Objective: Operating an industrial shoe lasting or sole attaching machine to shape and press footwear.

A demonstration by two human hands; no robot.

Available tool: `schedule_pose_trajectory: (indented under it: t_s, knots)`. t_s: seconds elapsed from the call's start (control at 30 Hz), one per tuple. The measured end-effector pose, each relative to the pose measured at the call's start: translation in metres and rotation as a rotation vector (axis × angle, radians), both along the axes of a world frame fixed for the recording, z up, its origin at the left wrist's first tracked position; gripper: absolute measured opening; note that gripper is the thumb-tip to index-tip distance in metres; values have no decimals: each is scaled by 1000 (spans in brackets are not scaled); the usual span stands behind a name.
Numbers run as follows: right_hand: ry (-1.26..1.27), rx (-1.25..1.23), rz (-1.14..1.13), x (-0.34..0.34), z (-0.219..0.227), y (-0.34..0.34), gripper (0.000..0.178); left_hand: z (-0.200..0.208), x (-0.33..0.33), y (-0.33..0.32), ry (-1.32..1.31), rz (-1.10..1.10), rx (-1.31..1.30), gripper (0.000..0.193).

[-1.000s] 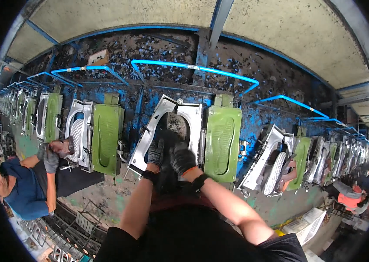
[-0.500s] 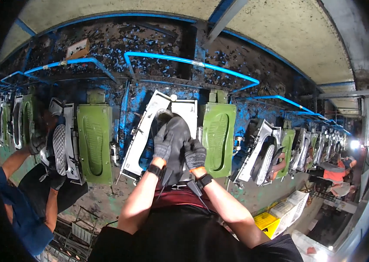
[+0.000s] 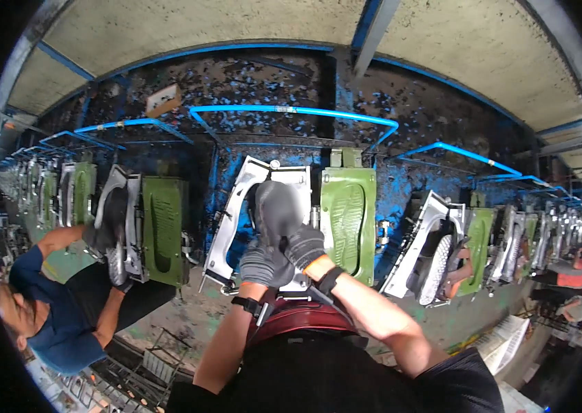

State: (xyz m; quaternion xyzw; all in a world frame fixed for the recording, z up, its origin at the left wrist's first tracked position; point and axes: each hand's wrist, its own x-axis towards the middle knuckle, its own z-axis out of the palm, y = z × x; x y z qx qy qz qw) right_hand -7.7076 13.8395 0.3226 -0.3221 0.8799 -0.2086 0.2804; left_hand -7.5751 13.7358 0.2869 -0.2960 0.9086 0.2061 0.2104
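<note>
In front of me is a dark grey shoe upper (image 3: 280, 210), its rounded end pointing away from me. It hangs over an opened silver mould frame (image 3: 227, 237), whose two halves spread in a V. My left hand (image 3: 263, 263), in a grey knit glove, is closed around the near left part of the upper. My right hand (image 3: 304, 248), gloved the same way, grips its near right side. The fingers partly hide the upper's near end. Just right of my hands stands a green mould plate (image 3: 348, 224) with a sole-shaped hollow.
A co-worker in a dark blue top (image 3: 57, 313) handles a shoe at the mould on the left, beside another green plate (image 3: 165, 230). To the right, an opened mould holds a shoe with a patterned sole (image 3: 435, 268). A blue pipe rail (image 3: 291, 110) runs behind the moulds.
The upper has been turned and lifted, so its rounded end now points up and away. Both hands have shifted toward its near end. My view has swung slightly left.
</note>
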Motion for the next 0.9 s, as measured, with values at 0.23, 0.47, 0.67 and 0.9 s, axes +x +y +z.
schedule_pose_trajectory:
  t_s: [0.23, 0.47, 0.67, 0.9]
  knots:
    - [555, 198, 1038, 1, 41, -92, 40, -7, 89, 1, -114, -81, 73, 60]
    - [419, -94, 818, -18, 15, -28, 33, 69, 102, -57, -234, 115, -396, 126]
    - [618, -304, 569, 0, -12, -5, 59, 39, 129, -53, 35, -101, -54, 129]
    - [588, -98, 540, 18, 5, -15, 61, 41, 137, 3, -93, -195, 239, 139]
